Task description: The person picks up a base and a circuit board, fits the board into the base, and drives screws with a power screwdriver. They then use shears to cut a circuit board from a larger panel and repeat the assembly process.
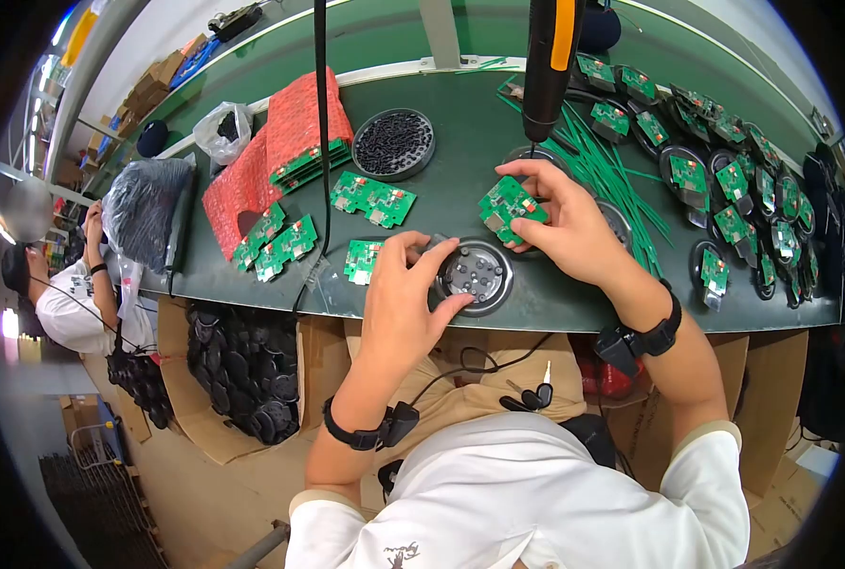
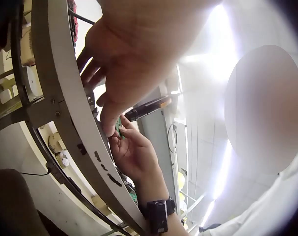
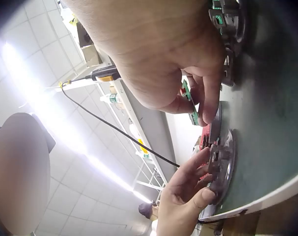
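Note:
My left hand (image 1: 402,302) grips a round black plastic housing (image 1: 477,275) on the table by its left side, thumb at the near rim and fingers at the far rim. Several small posts stand inside the housing. My right hand (image 1: 572,226) pinches a green circuit board (image 1: 510,203) between thumb and fingers, just beyond the housing. From the right wrist view the board (image 3: 192,105) is seen edge-on, raised over the housing (image 3: 227,164). A black and orange electric screwdriver (image 1: 548,85) hangs point down behind the board.
Loose circuit boards (image 1: 373,199) lie left of centre, near a round dish of small black parts (image 1: 394,142) and red bubble wrap (image 1: 299,109). Green strips (image 1: 603,156) and many housings fitted with boards (image 1: 731,180) cover the right side. A carton of black discs (image 1: 242,370) stands below the table edge.

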Available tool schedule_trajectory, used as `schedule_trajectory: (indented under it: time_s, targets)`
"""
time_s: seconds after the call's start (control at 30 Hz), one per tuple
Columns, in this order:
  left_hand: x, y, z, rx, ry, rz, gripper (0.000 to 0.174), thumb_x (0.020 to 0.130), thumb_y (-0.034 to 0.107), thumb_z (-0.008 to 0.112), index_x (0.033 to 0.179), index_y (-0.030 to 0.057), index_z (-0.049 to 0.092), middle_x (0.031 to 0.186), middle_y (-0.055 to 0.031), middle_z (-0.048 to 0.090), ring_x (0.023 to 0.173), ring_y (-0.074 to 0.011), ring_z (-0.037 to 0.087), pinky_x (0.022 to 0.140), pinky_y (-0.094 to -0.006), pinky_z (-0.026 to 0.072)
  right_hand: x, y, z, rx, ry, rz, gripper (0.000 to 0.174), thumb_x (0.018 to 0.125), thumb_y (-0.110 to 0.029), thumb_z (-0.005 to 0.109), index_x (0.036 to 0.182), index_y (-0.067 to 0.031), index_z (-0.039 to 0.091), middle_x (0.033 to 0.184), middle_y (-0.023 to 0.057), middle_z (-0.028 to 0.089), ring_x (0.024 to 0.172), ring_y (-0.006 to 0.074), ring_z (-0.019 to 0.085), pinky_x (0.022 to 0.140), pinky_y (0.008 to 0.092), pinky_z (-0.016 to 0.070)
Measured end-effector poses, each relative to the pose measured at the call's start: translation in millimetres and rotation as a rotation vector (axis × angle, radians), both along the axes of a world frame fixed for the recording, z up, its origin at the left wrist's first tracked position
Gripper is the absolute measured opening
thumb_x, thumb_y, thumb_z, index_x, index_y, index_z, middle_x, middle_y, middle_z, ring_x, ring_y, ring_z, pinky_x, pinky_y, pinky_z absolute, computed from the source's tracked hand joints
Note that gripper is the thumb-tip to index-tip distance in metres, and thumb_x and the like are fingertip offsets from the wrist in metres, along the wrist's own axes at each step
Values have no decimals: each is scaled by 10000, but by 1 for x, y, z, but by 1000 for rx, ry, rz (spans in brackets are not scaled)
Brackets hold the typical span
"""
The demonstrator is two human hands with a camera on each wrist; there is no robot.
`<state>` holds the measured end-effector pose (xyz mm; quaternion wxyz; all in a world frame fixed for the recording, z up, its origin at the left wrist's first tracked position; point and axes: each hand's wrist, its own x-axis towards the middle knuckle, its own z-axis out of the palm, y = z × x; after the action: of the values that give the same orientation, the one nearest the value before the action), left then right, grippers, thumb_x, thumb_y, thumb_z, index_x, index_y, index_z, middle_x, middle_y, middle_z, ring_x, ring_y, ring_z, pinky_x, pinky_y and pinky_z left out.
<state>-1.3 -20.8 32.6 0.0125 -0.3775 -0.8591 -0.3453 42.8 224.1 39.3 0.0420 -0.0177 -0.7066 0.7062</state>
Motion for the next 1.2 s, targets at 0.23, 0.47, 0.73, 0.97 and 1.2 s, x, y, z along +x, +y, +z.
schedule_trajectory:
  time_s: [0.23,0.47,0.73,0.97,1.2]
  targets:
    - [2,3,13,-198,89,78,629,715,207,908,1302,135,696,1013,-120,594,944,-291,610,798,-401,509,-1,0,-1,36,-20,14,517,934,54,633,1421,-49,492,1119,90,613,933,149,688,777,289,613]
    - [20,2,2,-151,-33,238,553,751,279,910,1215,54,710,630,-56,632,542,-225,628,551,-362,502,0,0,0,-73,-56,35,433,955,36,644,1361,-22,508,1101,87,636,918,134,682,760,283,608]
    - [46,9,-3,-90,-81,225,531,740,323,919,1103,13,686,593,-49,640,521,-218,639,531,-348,500,3,-8,0,198,-92,28,185,925,-14,726,1092,31,660,970,42,701,720,46,620,651,237,514]
    - [46,-1,-14,5,-84,187,484,735,268,924,1068,31,666,746,-72,677,534,-204,603,515,-335,488,6,-16,-2,493,115,76,210,849,-39,783,1034,-5,691,887,78,712,667,129,641,620,286,523]
    - [38,6,-19,134,115,141,484,679,181,920,1073,27,687,1272,-133,650,962,-303,659,780,-404,552,6,-18,-6,650,235,74,217,805,-80,815,988,-35,708,968,110,710,741,246,671,674,350,547]
